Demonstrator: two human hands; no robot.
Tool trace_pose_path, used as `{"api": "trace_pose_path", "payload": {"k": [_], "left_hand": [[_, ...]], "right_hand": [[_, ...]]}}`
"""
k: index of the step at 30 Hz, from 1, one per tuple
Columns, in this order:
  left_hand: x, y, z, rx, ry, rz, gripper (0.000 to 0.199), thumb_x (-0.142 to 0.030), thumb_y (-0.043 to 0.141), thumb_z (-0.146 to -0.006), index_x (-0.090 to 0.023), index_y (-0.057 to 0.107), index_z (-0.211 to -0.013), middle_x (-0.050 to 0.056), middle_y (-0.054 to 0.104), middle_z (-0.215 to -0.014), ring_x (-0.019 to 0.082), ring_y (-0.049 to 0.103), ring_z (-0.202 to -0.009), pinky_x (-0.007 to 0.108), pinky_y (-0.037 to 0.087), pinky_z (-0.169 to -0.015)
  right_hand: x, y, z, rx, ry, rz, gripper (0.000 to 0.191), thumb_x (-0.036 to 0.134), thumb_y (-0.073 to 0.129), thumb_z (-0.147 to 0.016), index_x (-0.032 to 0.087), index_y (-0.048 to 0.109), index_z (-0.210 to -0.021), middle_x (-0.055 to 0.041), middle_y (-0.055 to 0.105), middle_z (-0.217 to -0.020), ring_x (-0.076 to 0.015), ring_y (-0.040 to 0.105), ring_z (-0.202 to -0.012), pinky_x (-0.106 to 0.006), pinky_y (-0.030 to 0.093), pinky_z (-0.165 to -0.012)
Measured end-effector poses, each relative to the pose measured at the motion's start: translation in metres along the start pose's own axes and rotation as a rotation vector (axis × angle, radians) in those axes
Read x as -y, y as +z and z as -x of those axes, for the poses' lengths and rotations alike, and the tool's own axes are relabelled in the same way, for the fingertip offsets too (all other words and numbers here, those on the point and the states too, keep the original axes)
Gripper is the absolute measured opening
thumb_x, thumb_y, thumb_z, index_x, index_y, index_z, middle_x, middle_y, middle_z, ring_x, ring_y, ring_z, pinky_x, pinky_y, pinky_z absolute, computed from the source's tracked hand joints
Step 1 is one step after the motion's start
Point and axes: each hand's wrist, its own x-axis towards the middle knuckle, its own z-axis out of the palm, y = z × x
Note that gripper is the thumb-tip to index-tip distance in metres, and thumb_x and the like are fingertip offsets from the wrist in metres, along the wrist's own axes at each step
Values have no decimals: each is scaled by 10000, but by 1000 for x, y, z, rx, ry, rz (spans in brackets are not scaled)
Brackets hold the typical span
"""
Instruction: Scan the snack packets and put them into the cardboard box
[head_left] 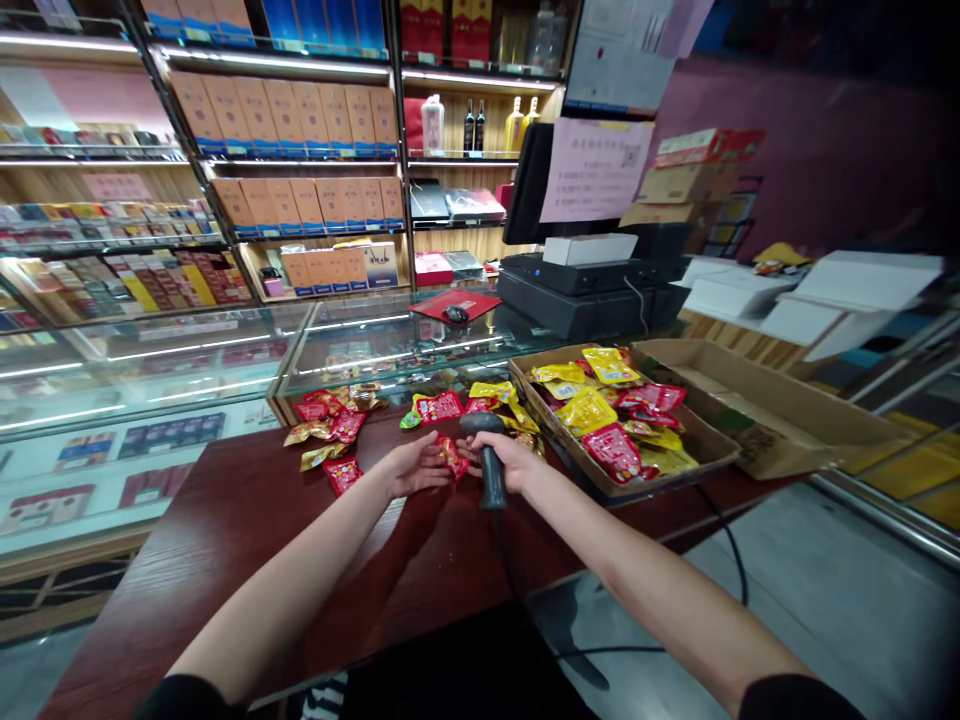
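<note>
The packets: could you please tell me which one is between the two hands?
The red packet, between left hand and right hand; the others lie outside that gap, many in the filled carton.

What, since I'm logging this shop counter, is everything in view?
scanner: one, grey, centre
red packet: one, red, centre
counter: one, reddish-brown, foreground
open cartons: two, brown, right
other packets: many, red, yellow and gold, on counter and in left carton
glass cases: several, clear, left and rear
mouse: one, black, on red mat
monitor: one, black, behind pale sheet
base unit: one, black, below monitor
shelf goods: many, mixed colours, back wall
other boxes: several, white, brown and red, right rear
left hand: one, bare, beside red packet
right hand: one, bare, around scanner
</note>
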Motion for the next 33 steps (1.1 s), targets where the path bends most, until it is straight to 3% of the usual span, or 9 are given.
{"api": "trace_pose_path", "payload": {"k": [4, 10, 14, 19, 26, 33], "left_hand": [[8, -2, -7, 33, 138, -47, 183, -183, 636, -799, -92, 592, -951, 104, 660, -783, 195, 666, -672, 390, 549, -739], [2, -14, -17, -89, 179, 37, 195, -8, 564, -790, -91, 575, -966, 102, 680, -785, 183, 673, -642, 379, 562, -728], [-13, -21, -18, -136, 114, 106, 118, -35, 516, -830, -71, 571, -929, 98, 668, -754, 181, 669, -646, 364, 564, -728], [-21, -34, -21, -190, 34, 21, 46, -106, 578, -821, -98, 596, -863, 77, 675, -740, 161, 659, -614, 305, 565, -674], [-29, -38, -16, -248, 17, 37, 101, -138, 665, -773, -103, 616, -854, 73, 691, -747, 142, 663, -613, 236, 556, -643], [-44, -48, -19, -316, 44, 26, 103, -194, 679, -768, -126, 602, -755, 27, 632, -619, 135, 625, -509, 231, 545, -542]], "right_hand": [[-6, 18, -3, 68, 23, 16, 148, 14, 487, -699, 150, 542, -682, -2, 605, -579, -107, 609, -559, -221, 508, -630], [-5, 21, -10, 9, -39, 33, 136, 25, 501, -705, 145, 558, -675, 15, 577, -545, -86, 556, -491, -199, 487, -576], [-4, 17, -13, 9, -46, 66, 139, 32, 502, -701, 137, 594, -709, 14, 577, -551, -80, 543, -492, -192, 475, -559], [-4, 23, -16, 52, -52, 75, 185, 39, 486, -700, 124, 635, -770, -12, 619, -597, -94, 579, -548, -202, 498, -600], [0, 30, -19, 44, -69, 78, 163, 51, 492, -703, 119, 635, -743, -26, 617, -581, -110, 608, -587, -205, 516, -632], [-13, 38, -9, -18, -229, 156, 143, 26, 547, -648, 126, 617, -721, -3, 604, -604, -96, 592, -573, -213, 524, -596]]}}
